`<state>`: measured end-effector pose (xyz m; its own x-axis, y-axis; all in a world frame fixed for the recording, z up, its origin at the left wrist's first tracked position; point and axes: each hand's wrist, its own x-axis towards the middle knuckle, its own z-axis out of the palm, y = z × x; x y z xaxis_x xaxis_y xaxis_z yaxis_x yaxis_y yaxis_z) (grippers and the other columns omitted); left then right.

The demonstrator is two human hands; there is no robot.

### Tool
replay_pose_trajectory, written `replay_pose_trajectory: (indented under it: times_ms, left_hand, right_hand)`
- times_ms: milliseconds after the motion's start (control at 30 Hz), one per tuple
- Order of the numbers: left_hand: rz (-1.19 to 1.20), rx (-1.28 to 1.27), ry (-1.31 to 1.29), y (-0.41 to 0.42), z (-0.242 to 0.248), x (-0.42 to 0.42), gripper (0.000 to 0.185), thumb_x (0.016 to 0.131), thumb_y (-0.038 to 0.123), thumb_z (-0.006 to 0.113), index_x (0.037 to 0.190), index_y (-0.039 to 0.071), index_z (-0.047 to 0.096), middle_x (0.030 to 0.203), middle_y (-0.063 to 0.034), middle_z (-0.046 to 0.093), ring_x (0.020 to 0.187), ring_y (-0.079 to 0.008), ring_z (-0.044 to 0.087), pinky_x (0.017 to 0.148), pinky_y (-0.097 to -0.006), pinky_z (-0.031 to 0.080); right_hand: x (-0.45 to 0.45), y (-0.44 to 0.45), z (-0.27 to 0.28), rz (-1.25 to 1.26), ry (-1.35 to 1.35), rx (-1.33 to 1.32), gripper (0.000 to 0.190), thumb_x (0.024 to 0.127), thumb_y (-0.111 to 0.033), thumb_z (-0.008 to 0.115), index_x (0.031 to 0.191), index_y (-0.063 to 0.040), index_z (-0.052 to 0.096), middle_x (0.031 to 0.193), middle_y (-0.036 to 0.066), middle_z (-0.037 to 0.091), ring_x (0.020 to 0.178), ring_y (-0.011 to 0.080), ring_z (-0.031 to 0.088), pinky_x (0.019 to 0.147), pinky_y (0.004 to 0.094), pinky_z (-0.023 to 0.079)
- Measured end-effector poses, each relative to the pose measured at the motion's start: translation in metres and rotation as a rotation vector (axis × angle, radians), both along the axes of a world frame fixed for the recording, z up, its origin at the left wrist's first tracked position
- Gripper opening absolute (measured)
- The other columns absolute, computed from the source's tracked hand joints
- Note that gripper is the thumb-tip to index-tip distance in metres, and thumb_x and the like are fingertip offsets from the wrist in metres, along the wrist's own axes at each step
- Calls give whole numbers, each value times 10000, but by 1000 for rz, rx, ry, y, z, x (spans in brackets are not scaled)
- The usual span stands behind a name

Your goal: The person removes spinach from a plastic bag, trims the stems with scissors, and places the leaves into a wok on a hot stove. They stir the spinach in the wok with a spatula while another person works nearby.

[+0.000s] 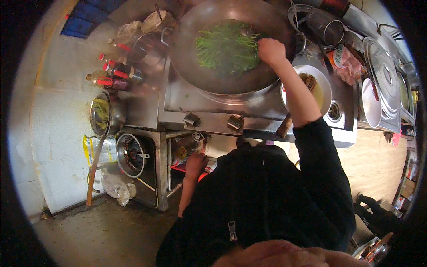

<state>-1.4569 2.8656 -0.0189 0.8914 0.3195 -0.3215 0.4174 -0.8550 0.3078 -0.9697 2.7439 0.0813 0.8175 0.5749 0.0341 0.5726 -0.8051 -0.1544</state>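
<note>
A large metal wok (200,80) on the stove holds a heap of long green leafy vegetables (227,46). Over the wok's right side is my right hand (272,51), its fingers curled at the edge of the greens; a small dark part of something shows by the fingers, and what it holds cannot be told. My left hand (196,163) hangs low beside the stove's front, near a large plastic bottle (188,147) on the shelf below; its fingers are blurred and dark. Under my right forearm sits a white bowl (325,81) with a bamboo brush (308,81) and yellowish liquid.
Bottles with red caps (116,71) stand left of the wok. A steel pot (115,113) holds yellow-green pieces, above a pan with dark contents (130,155). Two knobs (235,122) line the stove front. Right are a plastic bag (347,65), metal lids (383,73) and a white dish (371,103).
</note>
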Motion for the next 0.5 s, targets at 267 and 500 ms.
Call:
replay_pose_trajectory:
  times_ms: [267, 500]
  left_hand:
    - [-9, 18, -117, -1, -20, -10, 232, 755, 249, 680, 849, 51, 605, 801, -178, 599, 832, -359, 588, 748, -465, 471]
    - [25, -29, -122, -1, -23, -9, 264, 746, 248, 689, 897, 46, 611, 856, -177, 601, 823, -363, 594, 714, -461, 485]
  right_hand:
    - [-64, 28, 8, 344, 95, -147, 175, 764, -111, 555, 835, -77, 711, 894, 141, 695, 856, 306, 679, 723, 420, 545]
    - [-129, -5, 50, 601, 115, -287, 141, 776, -134, 580, 799, -82, 709, 850, 123, 696, 852, 284, 681, 689, 400, 543]
